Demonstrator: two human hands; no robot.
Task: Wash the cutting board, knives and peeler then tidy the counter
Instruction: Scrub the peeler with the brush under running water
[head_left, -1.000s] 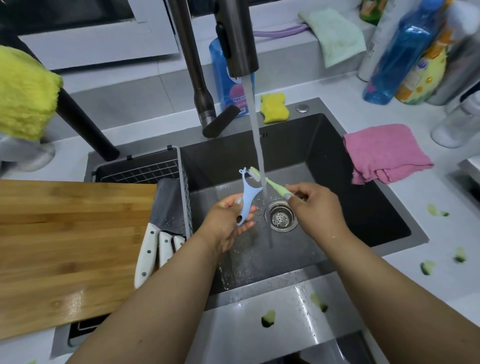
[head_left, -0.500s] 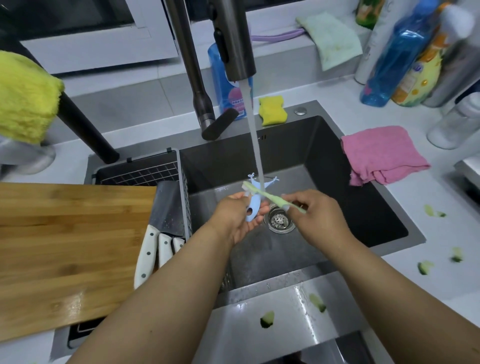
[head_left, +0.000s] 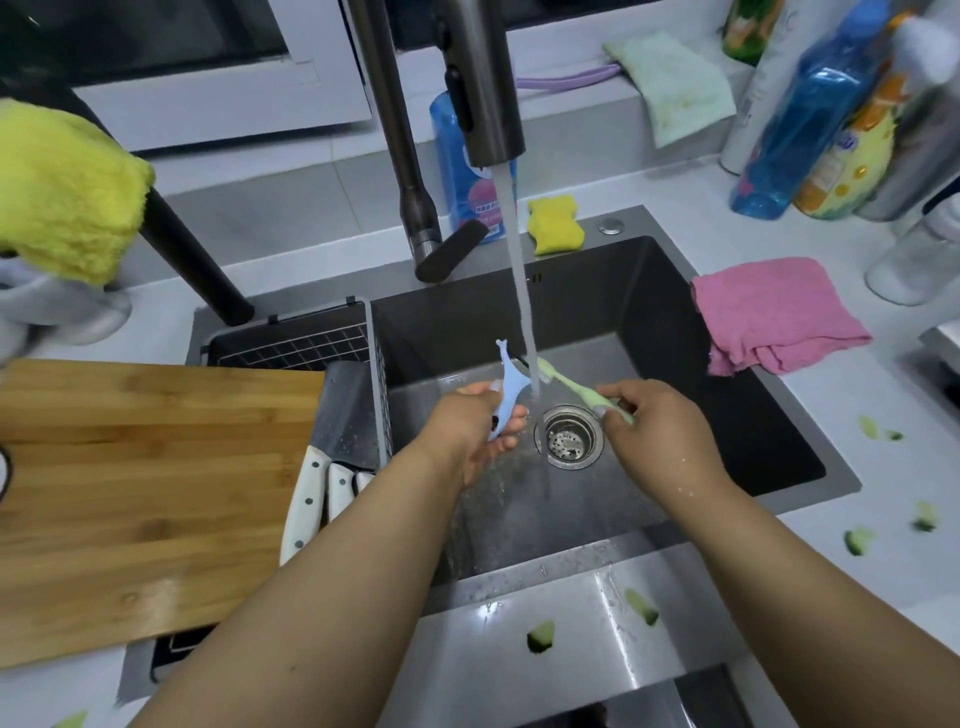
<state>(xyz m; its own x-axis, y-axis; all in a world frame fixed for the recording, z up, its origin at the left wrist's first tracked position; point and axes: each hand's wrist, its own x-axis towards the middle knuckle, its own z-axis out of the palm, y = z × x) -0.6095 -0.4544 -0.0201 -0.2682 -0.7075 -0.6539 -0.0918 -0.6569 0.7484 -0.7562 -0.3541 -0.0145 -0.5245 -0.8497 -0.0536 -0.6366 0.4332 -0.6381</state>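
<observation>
head view: left hand (head_left: 470, 428) grips the pale blue peeler (head_left: 508, 389) by its handle, head up, just left of the water stream (head_left: 522, 291) and above the drain (head_left: 570, 436). right hand (head_left: 649, 423) pinches a light green toothbrush (head_left: 576, 387) by the handle; bristle end sits at the peeler head, right in the stream.

step in hand looks like scrubbing the peeler blade. to do it well: hold the blade slot under the flow, work bristles along the slot rather than across the edge, turn the peeler so both faces get rinsed, keep fingers on the handle, off the blade.

materials: peeler is smooth moulded plastic, y-shaped, wet so likely slippery. toothbrush is thin and probably flexes. sink (head_left: 753, 415) is dark matte metal, square-walled, with a shiny steel strainer at the drain.

left of the drain: knives (head_left: 311, 499), white riveted handles, lying in the wire rack (head_left: 291, 345); bamboo cutting board (head_left: 145, 493), wet sheen, lies over the rack edge. green peel scraps (head_left: 540, 636) on the surface nearer the person than the drain, not yet tidied.
</observation>
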